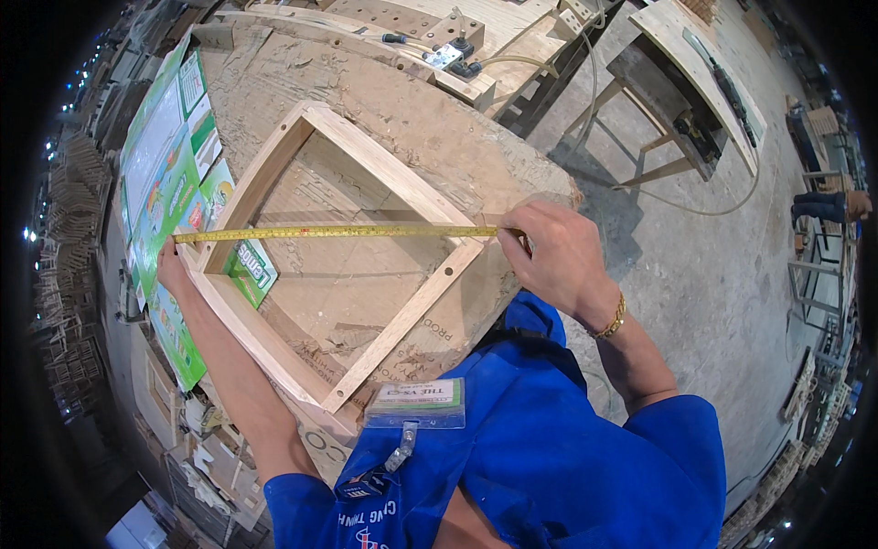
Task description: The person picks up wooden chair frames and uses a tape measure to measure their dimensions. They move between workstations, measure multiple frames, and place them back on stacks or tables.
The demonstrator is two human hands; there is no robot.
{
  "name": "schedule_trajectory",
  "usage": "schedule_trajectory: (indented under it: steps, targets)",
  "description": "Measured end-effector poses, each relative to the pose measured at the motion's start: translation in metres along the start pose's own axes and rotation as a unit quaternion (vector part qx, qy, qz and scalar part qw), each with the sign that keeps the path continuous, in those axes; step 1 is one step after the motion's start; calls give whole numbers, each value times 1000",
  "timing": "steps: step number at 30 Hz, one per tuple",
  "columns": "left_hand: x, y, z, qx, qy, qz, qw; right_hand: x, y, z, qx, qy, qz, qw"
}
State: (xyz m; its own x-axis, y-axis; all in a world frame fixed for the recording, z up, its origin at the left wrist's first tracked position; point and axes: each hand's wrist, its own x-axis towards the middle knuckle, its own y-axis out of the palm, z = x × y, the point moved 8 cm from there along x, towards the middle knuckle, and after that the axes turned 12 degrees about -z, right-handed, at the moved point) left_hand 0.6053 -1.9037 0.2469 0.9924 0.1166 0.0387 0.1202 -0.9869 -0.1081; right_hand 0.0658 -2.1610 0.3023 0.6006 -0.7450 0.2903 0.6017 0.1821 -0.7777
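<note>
A four-sided wooden frame [370, 169] lies on a cardboard-covered worktable [402, 91]. Across it, from the left corner to the right one, a yellow tape measure [366, 232] is stretched straight. My left hand [171, 265] pinches the tape's end at the left corner of the wood. At the opposite corner my right hand [558, 247] is closed around the other end of the tape; its case is mostly hidden by the fingers. Dark round holes show in the frame's near right rail [402, 322].
Green printed cardboard sheets [169, 174] cover the table's left side. Power plugs and a socket block [448, 57] sit at the far edge, with a cable running off right. A wooden stand [677, 82] holding a long tool is at the far right. Another person [828, 207] stands beyond.
</note>
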Motion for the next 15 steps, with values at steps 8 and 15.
schedule_trajectory:
  steps: [8, 15]
  targets:
    - [6, -3, 2, 5, 3, -8, 1000, -5, -7, 8, 5, -30, -26, 999]
    - [11, -3, 6, 14, 11, -10, 1000, -8, -5, 9, 8, -33, -34, 999]
